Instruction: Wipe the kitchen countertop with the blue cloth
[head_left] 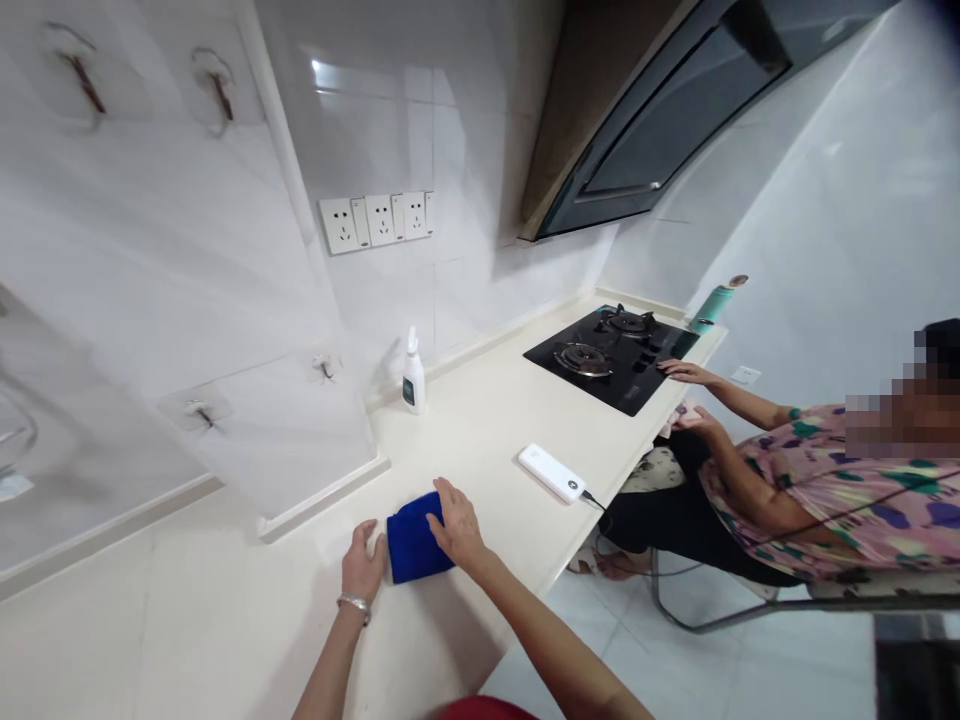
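A folded blue cloth [411, 550] lies on the cream countertop [225, 600]. My right hand [454, 524] rests flat on the cloth's right part, fingers stretched out. Just left of the cloth, my left hand [363, 566] touches its left edge with fingers extended; a metal bracelet circles that wrist. Neither hand grips anything.
A white spray bottle [412, 375] stands by the wall. A white power bank [553, 472] with a cable lies near the counter's edge. A black gas hob [611, 357] sits further along, a green flask [716, 302] behind it. Another person [810, 480] sits on a chair at the right, one hand on the hob.
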